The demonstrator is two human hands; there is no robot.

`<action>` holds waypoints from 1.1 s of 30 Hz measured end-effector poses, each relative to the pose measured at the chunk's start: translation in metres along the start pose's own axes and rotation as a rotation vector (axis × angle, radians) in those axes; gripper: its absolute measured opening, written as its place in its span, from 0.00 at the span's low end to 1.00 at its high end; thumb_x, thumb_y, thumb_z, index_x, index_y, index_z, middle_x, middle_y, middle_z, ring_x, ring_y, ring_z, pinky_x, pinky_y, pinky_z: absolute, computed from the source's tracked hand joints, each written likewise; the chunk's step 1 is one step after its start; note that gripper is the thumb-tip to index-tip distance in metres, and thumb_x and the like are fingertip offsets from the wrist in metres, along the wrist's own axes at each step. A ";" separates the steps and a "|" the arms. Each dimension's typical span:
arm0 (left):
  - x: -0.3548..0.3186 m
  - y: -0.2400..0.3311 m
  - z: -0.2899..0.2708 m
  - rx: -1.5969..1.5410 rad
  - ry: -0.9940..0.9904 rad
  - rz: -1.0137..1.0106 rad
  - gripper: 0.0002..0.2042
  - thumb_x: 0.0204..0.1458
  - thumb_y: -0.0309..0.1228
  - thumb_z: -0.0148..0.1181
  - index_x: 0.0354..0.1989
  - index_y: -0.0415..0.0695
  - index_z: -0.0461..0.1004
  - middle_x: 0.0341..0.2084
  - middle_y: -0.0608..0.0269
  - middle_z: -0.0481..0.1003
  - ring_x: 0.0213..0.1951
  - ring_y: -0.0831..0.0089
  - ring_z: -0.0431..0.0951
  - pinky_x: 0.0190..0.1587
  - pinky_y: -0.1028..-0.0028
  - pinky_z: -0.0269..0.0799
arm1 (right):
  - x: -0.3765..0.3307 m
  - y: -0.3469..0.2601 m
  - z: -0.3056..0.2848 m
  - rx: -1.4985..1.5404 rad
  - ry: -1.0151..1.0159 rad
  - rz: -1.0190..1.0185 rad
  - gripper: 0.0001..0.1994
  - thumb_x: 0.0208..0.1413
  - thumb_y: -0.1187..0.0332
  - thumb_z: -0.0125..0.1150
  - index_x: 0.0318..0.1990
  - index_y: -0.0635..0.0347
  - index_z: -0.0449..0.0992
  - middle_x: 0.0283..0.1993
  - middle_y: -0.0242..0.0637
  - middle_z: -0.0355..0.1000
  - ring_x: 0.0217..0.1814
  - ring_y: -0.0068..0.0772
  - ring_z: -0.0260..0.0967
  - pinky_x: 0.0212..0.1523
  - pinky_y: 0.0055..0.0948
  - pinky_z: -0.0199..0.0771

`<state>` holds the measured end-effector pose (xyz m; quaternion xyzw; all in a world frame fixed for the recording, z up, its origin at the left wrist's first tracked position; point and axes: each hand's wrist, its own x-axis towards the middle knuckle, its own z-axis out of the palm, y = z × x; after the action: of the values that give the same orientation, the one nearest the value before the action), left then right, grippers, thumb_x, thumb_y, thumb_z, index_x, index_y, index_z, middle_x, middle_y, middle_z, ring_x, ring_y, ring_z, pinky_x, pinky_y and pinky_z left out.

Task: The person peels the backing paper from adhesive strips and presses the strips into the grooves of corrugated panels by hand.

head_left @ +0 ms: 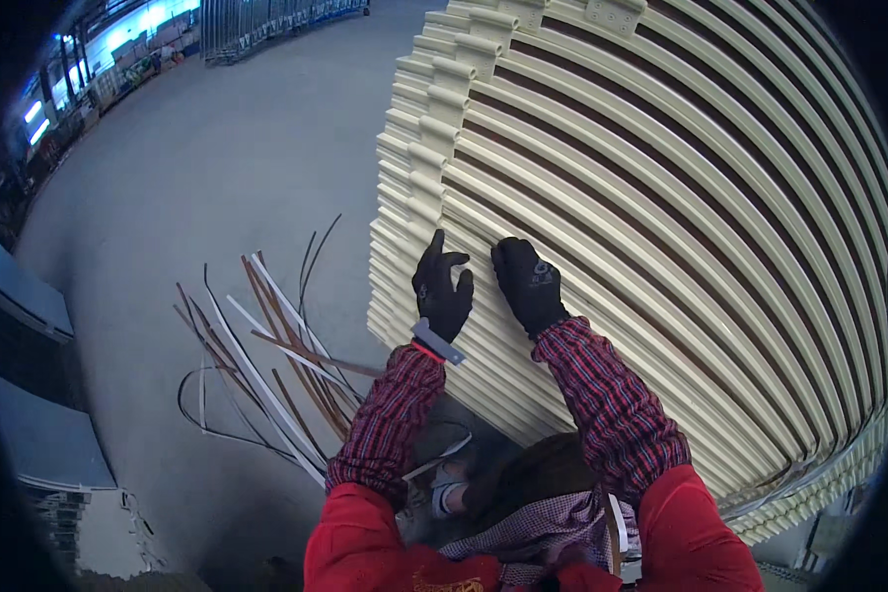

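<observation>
A large stack of cream-coloured ribbed profiles (602, 207) fills the right side, with brown strips running along the grooves. Over its left part, my left hand (444, 289) in a black glove has the index finger stretched out and the thumb apart. The index fingertip is at the overlapping profile ends (427, 192). Just to its right, my right hand (529, 284), also gloved in black, is closed with knuckles up against the ribs; what it holds, if anything, is hidden. A flat grey piece (438, 342) with a small hole lies across my left wrist at a red band.
Loose brown, white and black strips (296, 345) lie spread on the grey floor (187, 178) left of the stack. Grey flat-topped units (44, 424) stand at the left edge. Metal racks (266, 25) are at the far back. My feet are below the stack's near edge.
</observation>
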<state>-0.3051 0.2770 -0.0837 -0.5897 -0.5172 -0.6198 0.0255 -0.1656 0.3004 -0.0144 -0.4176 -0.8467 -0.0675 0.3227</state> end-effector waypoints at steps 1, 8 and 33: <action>0.002 -0.001 0.003 -0.002 -0.002 -0.003 0.11 0.40 0.25 0.59 0.34 0.42 0.70 0.56 0.42 0.60 0.54 0.49 0.64 0.54 0.60 0.60 | 0.002 0.001 0.004 -0.001 -0.004 0.002 0.07 0.56 0.63 0.49 0.35 0.56 0.69 0.32 0.40 0.68 0.34 0.46 0.68 0.31 0.40 0.68; 0.012 -0.010 0.016 0.049 -0.051 0.001 0.27 0.36 0.20 0.53 0.53 0.39 0.63 0.43 0.52 0.71 0.45 0.58 0.68 0.47 0.62 0.64 | 0.007 -0.004 0.011 -0.016 0.007 0.041 0.06 0.55 0.64 0.49 0.34 0.56 0.66 0.29 0.41 0.67 0.32 0.45 0.68 0.27 0.42 0.67; 0.008 -0.017 0.017 0.024 -0.047 -0.093 0.14 0.32 0.17 0.52 0.32 0.40 0.73 0.56 0.48 0.61 0.46 0.53 0.67 0.46 0.59 0.63 | 0.008 -0.010 0.006 0.081 0.008 0.055 0.07 0.53 0.63 0.52 0.32 0.56 0.68 0.26 0.42 0.69 0.27 0.46 0.69 0.25 0.42 0.68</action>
<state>-0.3059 0.3008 -0.0920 -0.5788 -0.5520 -0.6002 -0.0084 -0.1801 0.3018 -0.0126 -0.4270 -0.8356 -0.0259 0.3447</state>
